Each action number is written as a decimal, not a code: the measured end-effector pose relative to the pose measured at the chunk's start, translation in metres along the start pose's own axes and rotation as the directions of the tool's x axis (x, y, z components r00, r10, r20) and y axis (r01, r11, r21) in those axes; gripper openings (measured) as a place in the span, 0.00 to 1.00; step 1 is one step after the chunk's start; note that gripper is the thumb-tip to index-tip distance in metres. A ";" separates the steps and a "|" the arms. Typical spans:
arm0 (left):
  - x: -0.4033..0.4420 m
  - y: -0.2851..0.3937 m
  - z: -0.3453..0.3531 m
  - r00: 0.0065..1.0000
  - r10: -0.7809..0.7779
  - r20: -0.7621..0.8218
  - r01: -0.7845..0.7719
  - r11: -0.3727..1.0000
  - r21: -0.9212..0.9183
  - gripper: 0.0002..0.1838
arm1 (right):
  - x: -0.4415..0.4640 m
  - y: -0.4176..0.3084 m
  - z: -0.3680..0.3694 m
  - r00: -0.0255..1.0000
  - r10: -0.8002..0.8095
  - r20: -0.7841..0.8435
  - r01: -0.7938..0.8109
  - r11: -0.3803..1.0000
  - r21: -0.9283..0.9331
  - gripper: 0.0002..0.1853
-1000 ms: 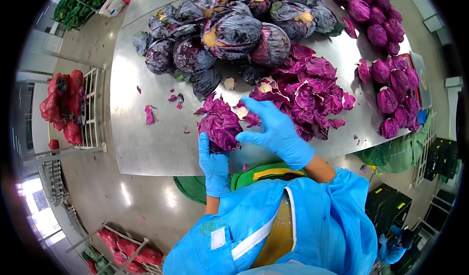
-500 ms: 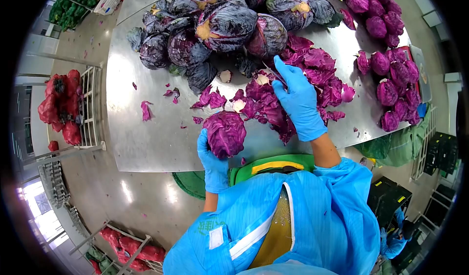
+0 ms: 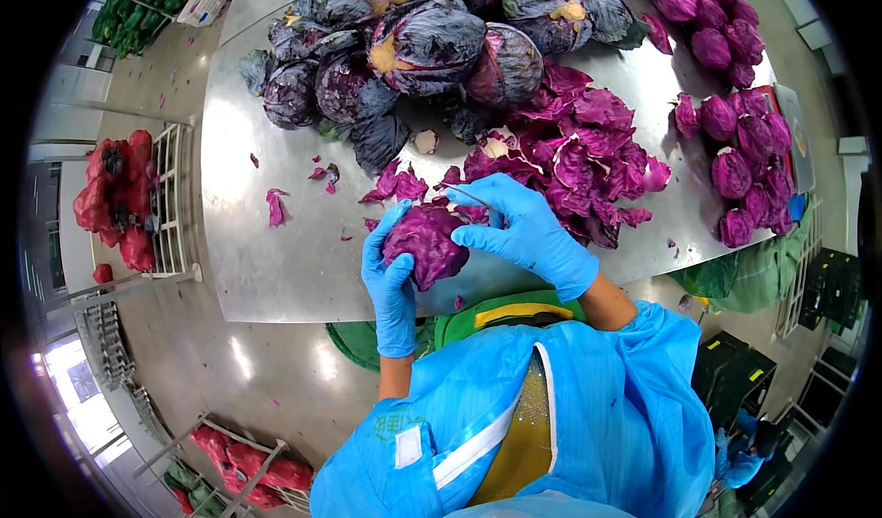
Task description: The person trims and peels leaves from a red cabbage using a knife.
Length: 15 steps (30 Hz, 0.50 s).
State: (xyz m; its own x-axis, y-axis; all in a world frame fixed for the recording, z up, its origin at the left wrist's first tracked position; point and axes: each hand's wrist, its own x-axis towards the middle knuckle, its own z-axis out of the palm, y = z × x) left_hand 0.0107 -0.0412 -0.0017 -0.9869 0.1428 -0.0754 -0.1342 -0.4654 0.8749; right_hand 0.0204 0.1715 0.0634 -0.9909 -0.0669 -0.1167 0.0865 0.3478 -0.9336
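My left hand [image 3: 390, 284] is wrapped round the left side of a peeled red cabbage [image 3: 424, 250], just above the near part of the steel table [image 3: 285, 279]. A thin knife [image 3: 467, 195] is in my right hand [image 3: 531, 233], its narrow blade pointing left over the top of the cabbage. The right thumb reaches the cabbage's right side. Both hands wear blue gloves. Loose purple leaves [image 3: 588, 164] lie heaped behind the right hand. A cut stem piece [image 3: 425, 142] rests behind the cabbage.
Dark untrimmed cabbages [image 3: 427, 49] are piled at the table's far side. Peeled cabbages [image 3: 732, 173] stand in a group along the right edge. Red net sacks [image 3: 115, 196] sit on a rack to the left. Another person [image 3: 742, 458] is at lower right.
My right hand has come left and nearer with the knife, from the leaf heap to the cabbage. The left hand has lifted and turned the cabbage slightly, its fingers now further round it.
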 end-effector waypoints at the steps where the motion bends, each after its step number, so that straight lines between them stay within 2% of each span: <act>1: 0.001 0.002 -0.001 0.999 0.011 0.034 -0.013 0.997 0.077 0.37 | 0.002 0.001 0.002 0.993 -0.114 -0.017 0.113 0.993 -0.022 0.32; 3: 0.002 0.007 -0.002 0.994 0.018 0.110 -0.042 0.973 0.228 0.35 | 0.004 0.004 0.010 0.942 -0.332 -0.049 0.328 0.942 -0.073 0.32; 4: 0.002 0.009 -0.002 0.992 0.002 0.123 -0.038 0.956 0.289 0.34 | 0.005 -0.006 0.010 0.962 -0.273 -0.007 0.272 0.961 -0.047 0.29; 7: 0.004 0.007 -0.004 0.976 0.000 0.220 -0.066 0.954 0.293 0.34 | 0.019 0.014 0.015 0.941 -0.281 0.187 0.284 0.959 0.014 0.24; 8: 0.004 0.010 -0.002 0.978 -0.021 0.207 -0.042 0.955 0.295 0.34 | 0.021 0.017 0.013 0.939 -0.275 0.205 0.275 0.961 0.031 0.20; 11: 0.001 0.010 -0.004 0.979 -0.048 0.196 -0.017 0.948 0.318 0.33 | 0.024 0.023 0.007 0.917 -0.300 0.264 0.310 0.951 0.000 0.19; 15: 0.005 0.008 -0.009 0.957 -0.064 0.282 -0.066 0.901 0.428 0.33 | 0.025 0.030 0.004 0.881 -0.254 0.400 0.336 0.930 -0.147 0.17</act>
State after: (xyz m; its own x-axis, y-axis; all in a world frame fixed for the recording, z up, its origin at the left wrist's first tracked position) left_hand 0.0037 -0.0517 0.0008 -0.9106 0.4132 0.0070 -0.0171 -0.0546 0.9984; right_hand -0.0016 0.1768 0.0308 -0.8535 -0.5211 -0.0007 -0.2674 0.4390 -0.8578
